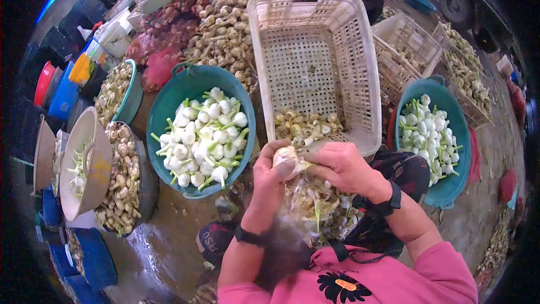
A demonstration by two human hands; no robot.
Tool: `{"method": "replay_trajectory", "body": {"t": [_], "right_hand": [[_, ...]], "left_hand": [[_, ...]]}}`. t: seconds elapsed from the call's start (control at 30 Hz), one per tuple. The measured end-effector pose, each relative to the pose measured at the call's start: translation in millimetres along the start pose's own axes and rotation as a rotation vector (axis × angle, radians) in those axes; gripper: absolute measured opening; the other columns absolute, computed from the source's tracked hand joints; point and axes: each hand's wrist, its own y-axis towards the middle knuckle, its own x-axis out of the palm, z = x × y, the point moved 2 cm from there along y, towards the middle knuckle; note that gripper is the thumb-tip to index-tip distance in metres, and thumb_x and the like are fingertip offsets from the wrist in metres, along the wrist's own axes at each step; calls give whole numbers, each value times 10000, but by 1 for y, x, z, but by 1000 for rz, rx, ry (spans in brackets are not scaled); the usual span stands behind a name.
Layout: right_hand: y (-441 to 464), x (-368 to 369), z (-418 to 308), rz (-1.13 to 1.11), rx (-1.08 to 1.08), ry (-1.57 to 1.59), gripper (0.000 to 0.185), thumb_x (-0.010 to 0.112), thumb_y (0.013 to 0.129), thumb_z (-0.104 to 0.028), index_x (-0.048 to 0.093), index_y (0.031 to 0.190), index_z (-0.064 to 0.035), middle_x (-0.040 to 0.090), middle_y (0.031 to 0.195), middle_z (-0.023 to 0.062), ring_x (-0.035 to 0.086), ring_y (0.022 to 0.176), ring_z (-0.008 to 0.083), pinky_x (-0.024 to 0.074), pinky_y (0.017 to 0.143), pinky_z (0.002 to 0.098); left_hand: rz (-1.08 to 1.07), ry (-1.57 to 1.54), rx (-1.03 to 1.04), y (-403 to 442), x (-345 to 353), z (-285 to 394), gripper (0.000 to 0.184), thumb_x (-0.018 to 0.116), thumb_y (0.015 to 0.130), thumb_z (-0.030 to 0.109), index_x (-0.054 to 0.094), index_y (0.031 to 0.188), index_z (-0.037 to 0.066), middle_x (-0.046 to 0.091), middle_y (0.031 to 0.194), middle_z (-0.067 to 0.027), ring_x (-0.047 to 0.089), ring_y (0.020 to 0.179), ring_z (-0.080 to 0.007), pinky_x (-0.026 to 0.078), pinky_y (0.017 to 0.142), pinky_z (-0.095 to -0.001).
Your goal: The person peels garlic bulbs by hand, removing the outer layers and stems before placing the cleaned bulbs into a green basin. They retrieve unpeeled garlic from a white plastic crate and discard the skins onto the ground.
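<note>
My left hand [271, 168] is closed round a garlic bulb [286, 157] whose outer skin is partly brown. My right hand [341, 166] pinches at the stem side of the same bulb, its fingertips touching it. Below both hands, a heap of loose garlic skins [315, 205] lies over my lap. Just beyond them, a white plastic crate [315, 1] leans toward me with several unpeeled bulbs [306, 126] in its near end. To the left stands a green tub [163, 114] filled with clean white garlic bulbs [203, 135] with short green stems.
Another green tub [462, 129] of white garlic stands at the right. Unpeeled garlic [222, 34] is piled behind the crate, beside red net sacks [166, 45]. A dark basin of garlic [121, 174] and a tilted beige basin [100, 160] are at the left. More crates [410, 39] stand back right.
</note>
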Motion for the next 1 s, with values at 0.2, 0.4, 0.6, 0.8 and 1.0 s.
{"method": "replay_trajectory", "body": {"t": [0.2,0.4,0.6,0.8,1.0], "right_hand": [[-10,13,2,10,128,68,170,622,826,-196,652,908,-50,607,673,86,570,584,248,430,537,346],[-15,32,0,62,581,1416,245,589,888,-235,637,843,1,593,726,-24,513,629,53,401,533,221],[-20,24,2,271,606,923,214,594,874,-193,648,869,14,614,734,3,530,596,65,420,512,231],[-18,35,-11,337,351,362,65,633,774,-72,620,781,-9,548,608,102,508,501,169,408,487,299],[-9,35,-29,384,-4,138,73,644,717,-12,580,752,-11,509,563,112,501,465,281,394,448,343]], "left_hand": [[-41,-74,-134,1,-2,3,378,588,754,158,499,1095,24,589,938,-69,598,775,-139,492,582,-250],[-65,-305,-254,2,4,1,449,581,800,296,500,1143,17,598,962,-78,613,802,-151,495,576,-258],[-90,1206,855,1,19,21,619,730,714,283,493,1233,45,597,1106,-164,546,1102,-299,464,897,-365],[-48,546,370,3,7,-6,345,499,938,262,587,1079,-40,581,1181,-168,545,1093,-234,430,927,-336],[288,6,78,20,-4,-8,427,438,967,312,589,1007,-86,647,987,-151,613,849,-180,493,755,-286]]}}
